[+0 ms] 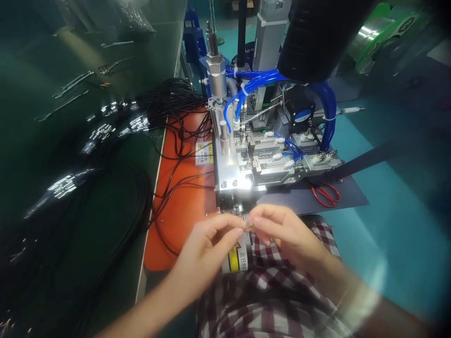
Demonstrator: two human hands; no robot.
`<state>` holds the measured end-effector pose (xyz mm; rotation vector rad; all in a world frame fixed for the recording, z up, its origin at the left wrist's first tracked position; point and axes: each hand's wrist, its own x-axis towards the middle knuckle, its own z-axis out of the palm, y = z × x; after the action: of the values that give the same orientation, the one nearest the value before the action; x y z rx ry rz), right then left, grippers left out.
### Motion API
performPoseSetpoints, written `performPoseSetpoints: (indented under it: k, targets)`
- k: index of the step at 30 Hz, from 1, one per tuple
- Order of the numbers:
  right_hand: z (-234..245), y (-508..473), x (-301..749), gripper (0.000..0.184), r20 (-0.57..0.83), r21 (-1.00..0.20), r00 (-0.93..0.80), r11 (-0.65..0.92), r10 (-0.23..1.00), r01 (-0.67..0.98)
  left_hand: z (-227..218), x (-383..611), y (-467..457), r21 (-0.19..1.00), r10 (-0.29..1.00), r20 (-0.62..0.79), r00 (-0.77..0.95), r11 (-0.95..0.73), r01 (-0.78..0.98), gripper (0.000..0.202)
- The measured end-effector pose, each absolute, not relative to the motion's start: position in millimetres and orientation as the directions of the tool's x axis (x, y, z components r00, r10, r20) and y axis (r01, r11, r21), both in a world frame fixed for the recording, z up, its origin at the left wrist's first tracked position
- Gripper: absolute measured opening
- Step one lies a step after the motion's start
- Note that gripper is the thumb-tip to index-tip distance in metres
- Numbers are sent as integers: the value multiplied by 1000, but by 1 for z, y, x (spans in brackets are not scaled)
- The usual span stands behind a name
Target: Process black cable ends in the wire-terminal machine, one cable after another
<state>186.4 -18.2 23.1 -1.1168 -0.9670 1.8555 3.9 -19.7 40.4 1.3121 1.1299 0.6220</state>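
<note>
My left hand [207, 249] and my right hand [285, 234] meet just in front of a small metal machine [246, 159] with blue air hoses [282, 80]. Both pinch a tiny metal piece [248, 224] between thumb and fingertips; it is too small to name. The pinch sits a little below the machine's front edge, above my checked clothing [268, 286]. Black cables [176, 136] trail from the left across the orange pad [183, 206] toward the machine.
Bundles of black cables with shiny ends [105, 136] cover the green bench [52, 94] at left. Red-handled scissors [326, 193] lie on a dark mat [338, 197] right of the machine. A yellow warning label [237, 258] shows under my hands.
</note>
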Motion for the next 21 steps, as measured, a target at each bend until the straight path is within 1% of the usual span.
performPoseSetpoints:
  k: [3, 6, 9, 12, 13, 15, 18, 21]
  targets:
    - [22, -18, 189, 24, -381, -798, -410, -519, 829, -307, 43, 4, -19, 954, 877, -262, 403, 172, 246, 15]
    - [18, -18, 192, 24, -406, -711, -490, -604, 771, -361, 45, 4, -19, 954, 864, -252, 435, 147, 260, 16]
    - [16, -18, 193, 25, -415, -639, -573, -674, 707, -369, 46, 3, -19, 960, 858, -201, 473, 77, 268, 15]
    - [17, -17, 194, 27, -445, -616, -603, -715, 662, -330, 47, 2, -21, 959, 850, -148, 506, -1, 282, 16]
    - [17, -17, 195, 27, -450, -632, -603, -712, 659, -306, 47, 3, -21, 957, 845, -142, 515, -15, 290, 16]
    - [19, -15, 196, 28, -433, -715, -587, -657, 684, -239, 47, 4, -22, 951, 839, -144, 525, -29, 308, 17]
    - [22, -11, 200, 27, -374, -855, -538, -506, 755, -115, 45, 7, -22, 939, 849, -160, 504, -27, 343, 18]
    - [25, -8, 202, 23, -340, -920, -451, -392, 825, -24, 42, 9, -21, 930, 876, -174, 449, -3, 368, 15]
